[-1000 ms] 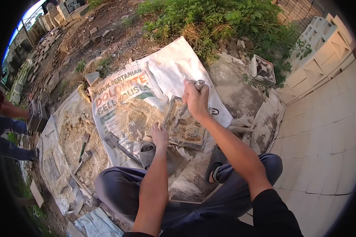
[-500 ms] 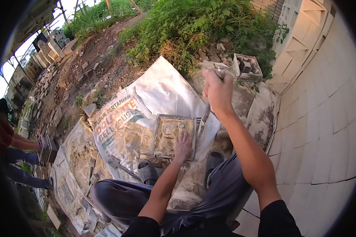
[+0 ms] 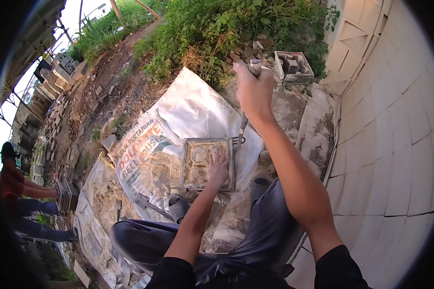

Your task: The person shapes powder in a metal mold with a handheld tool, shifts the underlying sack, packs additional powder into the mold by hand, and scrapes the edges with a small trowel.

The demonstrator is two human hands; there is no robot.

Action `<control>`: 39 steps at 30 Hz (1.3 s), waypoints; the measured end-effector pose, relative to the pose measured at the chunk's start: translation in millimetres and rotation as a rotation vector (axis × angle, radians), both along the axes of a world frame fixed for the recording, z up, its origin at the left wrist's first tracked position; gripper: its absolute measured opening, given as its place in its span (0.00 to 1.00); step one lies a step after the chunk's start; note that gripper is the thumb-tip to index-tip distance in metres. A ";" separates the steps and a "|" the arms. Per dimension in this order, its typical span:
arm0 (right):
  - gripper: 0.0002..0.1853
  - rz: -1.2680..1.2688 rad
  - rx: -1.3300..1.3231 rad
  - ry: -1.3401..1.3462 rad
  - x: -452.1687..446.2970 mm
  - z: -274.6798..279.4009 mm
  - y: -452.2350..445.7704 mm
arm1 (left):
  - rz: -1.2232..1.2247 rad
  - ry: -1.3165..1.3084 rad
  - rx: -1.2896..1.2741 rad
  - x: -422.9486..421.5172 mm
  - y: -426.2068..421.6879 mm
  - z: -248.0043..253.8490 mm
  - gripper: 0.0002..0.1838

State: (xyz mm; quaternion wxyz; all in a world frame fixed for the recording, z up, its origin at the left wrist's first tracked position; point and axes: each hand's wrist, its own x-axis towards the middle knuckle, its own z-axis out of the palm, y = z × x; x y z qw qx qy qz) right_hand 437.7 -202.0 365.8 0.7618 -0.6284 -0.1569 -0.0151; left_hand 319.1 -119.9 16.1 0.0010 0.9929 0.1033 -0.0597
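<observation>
A square metal-edged mold (image 3: 184, 164) lies on the printed white sack (image 3: 197, 106), filled with sandy material that shows round shapes. My left hand (image 3: 219, 169) rests on the right part of that surface, fingers spread. My right hand (image 3: 254, 91) is raised above and to the right of the mold, closed round the top of a long metal tool (image 3: 242, 127). The tool points down, its lower end near the mold's upper right edge; whether they touch is unclear.
A hammer-like tool (image 3: 152, 207) lies left of my sandal (image 3: 178, 208). A box of dark pieces (image 3: 294, 68) stands beyond my right hand. Pale blocks (image 3: 371, 164) line the right side. At the far left a person (image 3: 15, 192) in red holds a dark block-like object (image 3: 66, 195).
My left hand has gone from the loose sand onto the mold's surface. The tool in my right hand has moved from over the mold to its right side. The view has shifted.
</observation>
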 end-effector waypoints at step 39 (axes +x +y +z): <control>0.17 0.262 -0.405 -0.162 -76.9 -56.7 75.4 | 0.315 0.240 -0.244 -156.8 75.3 76.0 0.16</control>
